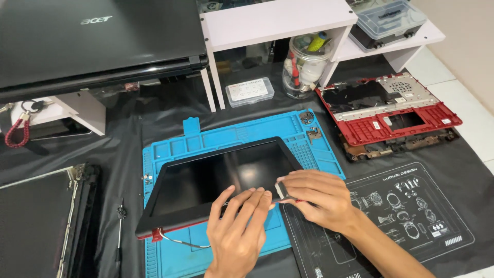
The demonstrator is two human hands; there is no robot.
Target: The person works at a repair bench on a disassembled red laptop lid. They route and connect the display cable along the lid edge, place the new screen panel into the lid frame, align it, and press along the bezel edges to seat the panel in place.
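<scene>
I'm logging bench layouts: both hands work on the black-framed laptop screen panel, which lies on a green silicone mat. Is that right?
Not quite: the silicone work mat is blue, not green. The head view shows it. The rest holds: the left hand and right hand both work on the black-framed laptop screen panel lying on it.

The one camera sits on my head, looking steeply down and forward over the bench (pixel 128 134). It is close, so my forearms enter from the lower edge.

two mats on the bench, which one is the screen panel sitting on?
The blue mat, under the screen panel and both hands. The black printed mat to its right carries only the right hand at its edge.
</scene>
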